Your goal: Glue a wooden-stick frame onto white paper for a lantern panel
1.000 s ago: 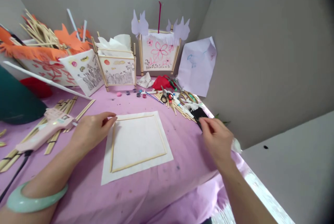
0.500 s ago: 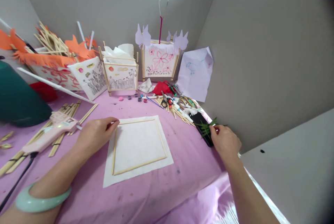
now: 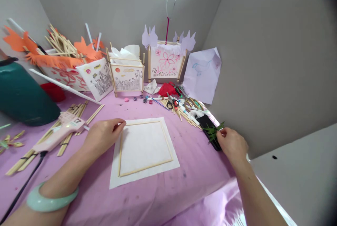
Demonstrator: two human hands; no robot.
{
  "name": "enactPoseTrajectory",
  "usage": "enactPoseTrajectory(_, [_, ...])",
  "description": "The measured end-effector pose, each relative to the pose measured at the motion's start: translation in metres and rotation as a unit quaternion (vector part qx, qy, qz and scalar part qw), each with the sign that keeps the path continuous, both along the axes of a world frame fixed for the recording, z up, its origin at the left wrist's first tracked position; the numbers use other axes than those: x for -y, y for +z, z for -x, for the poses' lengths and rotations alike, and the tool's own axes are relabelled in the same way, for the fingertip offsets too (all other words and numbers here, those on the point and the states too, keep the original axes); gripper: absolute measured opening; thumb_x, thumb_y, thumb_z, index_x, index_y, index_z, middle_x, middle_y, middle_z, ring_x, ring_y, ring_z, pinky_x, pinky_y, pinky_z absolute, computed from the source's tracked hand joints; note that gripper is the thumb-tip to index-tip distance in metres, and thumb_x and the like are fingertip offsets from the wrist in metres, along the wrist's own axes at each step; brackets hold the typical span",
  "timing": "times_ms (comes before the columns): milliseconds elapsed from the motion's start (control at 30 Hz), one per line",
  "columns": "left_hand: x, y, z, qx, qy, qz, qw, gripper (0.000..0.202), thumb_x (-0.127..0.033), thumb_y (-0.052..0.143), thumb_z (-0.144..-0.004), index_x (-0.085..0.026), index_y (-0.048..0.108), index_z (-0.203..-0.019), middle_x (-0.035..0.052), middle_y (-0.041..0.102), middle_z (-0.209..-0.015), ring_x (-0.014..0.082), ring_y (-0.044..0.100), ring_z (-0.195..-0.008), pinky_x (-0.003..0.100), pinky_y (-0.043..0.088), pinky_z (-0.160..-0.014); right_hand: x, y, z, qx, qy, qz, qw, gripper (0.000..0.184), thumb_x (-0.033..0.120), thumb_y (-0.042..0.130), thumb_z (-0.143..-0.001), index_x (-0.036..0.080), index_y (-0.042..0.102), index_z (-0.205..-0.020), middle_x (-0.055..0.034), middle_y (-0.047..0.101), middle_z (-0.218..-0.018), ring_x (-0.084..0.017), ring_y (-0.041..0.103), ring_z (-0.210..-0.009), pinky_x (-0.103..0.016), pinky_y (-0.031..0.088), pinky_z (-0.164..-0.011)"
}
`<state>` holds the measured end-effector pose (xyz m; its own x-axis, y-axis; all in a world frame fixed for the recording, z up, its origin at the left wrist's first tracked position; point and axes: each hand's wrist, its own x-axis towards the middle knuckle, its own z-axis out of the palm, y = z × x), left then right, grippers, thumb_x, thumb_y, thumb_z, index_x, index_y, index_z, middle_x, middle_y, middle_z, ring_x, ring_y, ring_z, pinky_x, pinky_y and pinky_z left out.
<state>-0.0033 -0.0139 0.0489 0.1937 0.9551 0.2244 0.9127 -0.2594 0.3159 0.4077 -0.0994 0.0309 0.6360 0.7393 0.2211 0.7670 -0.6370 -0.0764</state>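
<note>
A square of thin wooden sticks (image 3: 146,166) lies on a white paper sheet (image 3: 147,141) in front of me. My left hand (image 3: 105,134), with a pale green bangle (image 3: 52,199) on its wrist, is closed in a pinch by the square's far left corner. What sits between its fingertips, if anything, is hidden. Off to the right, my right hand (image 3: 233,145) pinches a sprig of narrow green leaves (image 3: 211,132). The leaves hang over a black phone-like slab (image 3: 204,122) at the table's right edge.
A pink glue gun (image 3: 61,131) rests on stick bundles (image 3: 65,142) at left, beside a dark green container (image 3: 26,94). Drawn-on paper lanterns (image 3: 127,75) line the back. Scissors (image 3: 172,103), markers and loose sticks are heaped at back right on the purple cloth (image 3: 158,198).
The whole view has shifted slightly, so everything sits a little further right. Both hands keep about the same places against the paper and the leaves.
</note>
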Motion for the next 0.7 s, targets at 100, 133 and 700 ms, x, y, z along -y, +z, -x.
enactPoseTrajectory(100, [0.001, 0.001, -0.001, 0.018, -0.01, -0.008, 1.0, 0.04, -0.041, 0.04, -0.086, -0.021, 0.073, -0.098, 0.0053, 0.075, -0.085, 0.024, 0.067, -0.077, 0.029, 0.042, -0.064, 0.004, 0.004, 0.003, 0.006, 0.029, -0.078, 0.996, 0.024, 0.034, 0.048, -0.083, 0.019, 0.067, -0.081, -0.0072, 0.068, -0.087, -0.021, 0.06, -0.071, -0.029, 0.035, -0.057])
enactPoseTrajectory(133, [0.002, 0.001, -0.002, 0.029, -0.017, -0.008, 0.999, 0.039, -0.041, 0.041, -0.086, -0.02, 0.073, -0.097, 0.005, 0.074, -0.084, 0.0234, 0.067, -0.076, 0.029, 0.042, -0.065, 0.006, 0.007, 0.007, 0.003, 0.051, -0.124, 0.991, 0.023, 0.034, 0.05, -0.082, 0.019, 0.067, -0.08, -0.0061, 0.067, -0.084, -0.02, 0.059, -0.069, -0.029, 0.036, -0.059])
enactPoseTrajectory(700, [0.026, 0.011, -0.029, 0.584, -0.232, 0.191, 0.754, 0.043, -0.038, 0.07, -0.078, -0.016, 0.064, -0.114, 0.0123, 0.065, -0.114, 0.0262, 0.058, -0.107, 0.039, 0.045, -0.094, -0.036, 0.043, 0.233, -0.35, 0.398, -0.255, 0.809, 0.016, 0.034, 0.056, -0.083, 0.021, 0.06, -0.074, 0.0017, 0.06, -0.059, -0.012, 0.051, -0.051, -0.024, 0.038, -0.052])
